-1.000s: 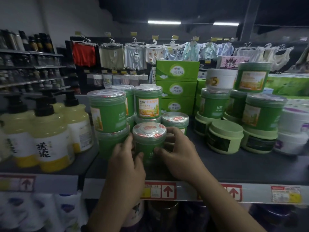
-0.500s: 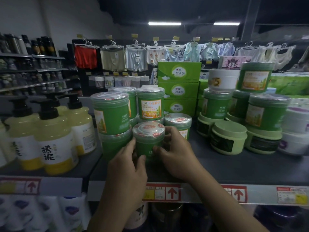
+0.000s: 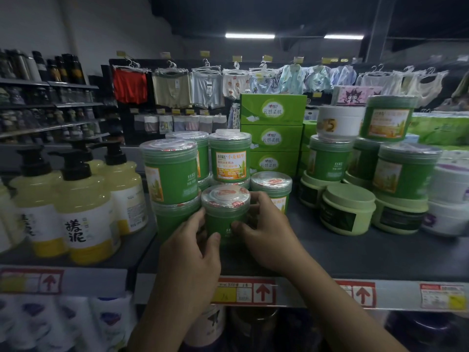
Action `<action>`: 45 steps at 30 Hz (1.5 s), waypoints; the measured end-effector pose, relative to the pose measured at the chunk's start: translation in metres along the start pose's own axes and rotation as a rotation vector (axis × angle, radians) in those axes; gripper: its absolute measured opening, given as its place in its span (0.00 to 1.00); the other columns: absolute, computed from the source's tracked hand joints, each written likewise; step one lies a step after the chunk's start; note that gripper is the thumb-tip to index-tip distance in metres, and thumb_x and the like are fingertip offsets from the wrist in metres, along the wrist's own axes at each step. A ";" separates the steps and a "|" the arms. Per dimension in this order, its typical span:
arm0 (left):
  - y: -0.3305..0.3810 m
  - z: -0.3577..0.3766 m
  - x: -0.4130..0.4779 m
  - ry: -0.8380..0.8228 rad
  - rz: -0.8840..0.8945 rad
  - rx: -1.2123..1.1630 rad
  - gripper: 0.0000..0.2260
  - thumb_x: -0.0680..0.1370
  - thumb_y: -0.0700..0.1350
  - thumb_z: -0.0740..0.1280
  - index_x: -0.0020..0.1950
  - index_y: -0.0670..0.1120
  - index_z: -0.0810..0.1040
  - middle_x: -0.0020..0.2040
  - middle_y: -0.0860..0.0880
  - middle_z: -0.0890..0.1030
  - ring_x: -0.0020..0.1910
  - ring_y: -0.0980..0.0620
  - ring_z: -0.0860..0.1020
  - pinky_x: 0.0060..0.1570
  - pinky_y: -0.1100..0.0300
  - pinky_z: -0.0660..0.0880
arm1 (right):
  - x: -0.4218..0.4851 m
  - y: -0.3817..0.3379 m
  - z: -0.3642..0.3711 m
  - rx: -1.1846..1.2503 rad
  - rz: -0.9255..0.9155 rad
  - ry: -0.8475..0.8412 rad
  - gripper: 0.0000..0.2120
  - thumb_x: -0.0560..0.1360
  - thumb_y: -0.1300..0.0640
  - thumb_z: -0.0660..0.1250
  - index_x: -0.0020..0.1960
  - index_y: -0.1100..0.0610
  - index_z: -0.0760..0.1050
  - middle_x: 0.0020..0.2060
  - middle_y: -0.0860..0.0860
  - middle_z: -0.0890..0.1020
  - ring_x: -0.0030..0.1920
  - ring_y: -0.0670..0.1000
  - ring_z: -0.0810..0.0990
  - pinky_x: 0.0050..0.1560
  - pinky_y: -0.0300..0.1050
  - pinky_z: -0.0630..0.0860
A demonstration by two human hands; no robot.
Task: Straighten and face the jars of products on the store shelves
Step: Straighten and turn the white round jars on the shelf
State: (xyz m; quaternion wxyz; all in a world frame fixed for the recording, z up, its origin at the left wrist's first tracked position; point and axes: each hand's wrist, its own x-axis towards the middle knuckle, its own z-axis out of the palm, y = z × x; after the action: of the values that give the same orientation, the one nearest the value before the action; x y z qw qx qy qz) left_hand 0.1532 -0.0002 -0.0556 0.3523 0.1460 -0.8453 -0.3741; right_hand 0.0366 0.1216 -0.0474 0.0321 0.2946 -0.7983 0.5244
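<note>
- Fingers (image 3: 195,222) of the left hand (image 3: 187,252) curl round the left side of one small green plastic jar with a clear lid (image 3: 224,214), with the thumb pressed on its front.
- Right hand (image 3: 266,237) grasps the same jar from the right: its thumb is on the front and its fingers wrap behind.
- This jar stands upright on the dark shelf (image 3: 355,255) near the front edge, just beside a stack of two like green jars (image 3: 171,179) on its left.
- Its lid carries a red-and-white round seal, and only small white print shows on the green front between the thumbs.
- One more jar with the same lid (image 3: 271,184) stands just behind the right hand.
- One orange-labelled green jar (image 3: 229,158) sits raised behind the held jar.
- Three stacked green cardboard boxes (image 3: 272,138) stand further back.
- Three yellow pump bottles with black heads (image 3: 83,207) stand to the left.
</note>
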 end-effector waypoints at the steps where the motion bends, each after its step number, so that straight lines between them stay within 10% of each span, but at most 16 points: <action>1: 0.000 -0.001 -0.001 0.000 0.001 0.005 0.23 0.82 0.45 0.69 0.78 0.53 0.72 0.70 0.57 0.79 0.55 0.72 0.71 0.57 0.74 0.67 | 0.000 0.000 0.000 -0.002 -0.001 0.000 0.25 0.78 0.60 0.75 0.71 0.52 0.71 0.51 0.37 0.79 0.58 0.42 0.81 0.54 0.32 0.76; 6: -0.001 -0.004 -0.002 -0.003 -0.007 -0.040 0.21 0.82 0.45 0.69 0.74 0.58 0.73 0.65 0.61 0.79 0.53 0.69 0.74 0.54 0.71 0.70 | -0.001 0.002 -0.004 0.058 0.020 -0.023 0.25 0.78 0.61 0.76 0.72 0.52 0.72 0.53 0.38 0.80 0.55 0.35 0.80 0.47 0.25 0.76; 12: 0.004 -0.001 -0.002 0.056 -0.004 -0.135 0.15 0.79 0.45 0.72 0.63 0.59 0.75 0.55 0.61 0.79 0.50 0.67 0.79 0.46 0.69 0.74 | -0.004 0.002 -0.016 0.082 0.027 0.079 0.25 0.77 0.56 0.76 0.72 0.50 0.74 0.58 0.47 0.83 0.59 0.47 0.84 0.63 0.54 0.82; 24: 0.072 0.037 0.014 -0.098 0.124 -0.370 0.12 0.78 0.43 0.73 0.58 0.57 0.79 0.51 0.60 0.83 0.47 0.65 0.83 0.43 0.71 0.77 | -0.007 -0.013 -0.108 0.089 -0.031 0.235 0.16 0.79 0.57 0.75 0.65 0.53 0.78 0.52 0.47 0.85 0.50 0.41 0.85 0.53 0.40 0.83; 31: 0.128 0.082 0.038 -0.230 0.170 -0.438 0.11 0.80 0.45 0.73 0.60 0.57 0.78 0.53 0.58 0.83 0.46 0.64 0.84 0.44 0.68 0.80 | 0.003 -0.008 -0.178 -0.003 -0.023 0.397 0.13 0.78 0.56 0.75 0.62 0.52 0.81 0.50 0.48 0.87 0.50 0.46 0.87 0.58 0.57 0.84; 36: 0.166 0.117 0.056 -0.337 0.170 -0.526 0.11 0.78 0.46 0.73 0.59 0.58 0.79 0.54 0.56 0.84 0.48 0.59 0.85 0.52 0.47 0.85 | 0.009 -0.005 -0.230 -0.038 -0.023 0.477 0.14 0.79 0.57 0.75 0.64 0.54 0.81 0.49 0.49 0.88 0.48 0.49 0.88 0.53 0.59 0.86; 45: 0.236 0.163 0.091 -0.413 0.169 -0.596 0.09 0.83 0.60 0.64 0.60 0.60 0.78 0.54 0.62 0.83 0.55 0.64 0.82 0.64 0.48 0.78 | 0.035 0.003 -0.314 -0.144 -0.010 0.537 0.15 0.78 0.52 0.76 0.62 0.51 0.79 0.48 0.48 0.88 0.48 0.50 0.87 0.55 0.59 0.84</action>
State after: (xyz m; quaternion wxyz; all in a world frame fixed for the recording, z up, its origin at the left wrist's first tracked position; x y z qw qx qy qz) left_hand -0.0224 0.1994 0.0854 0.2311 -0.1118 -0.7616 -0.5951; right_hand -0.0747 0.3756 0.1034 0.2658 0.1459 -0.7949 0.5255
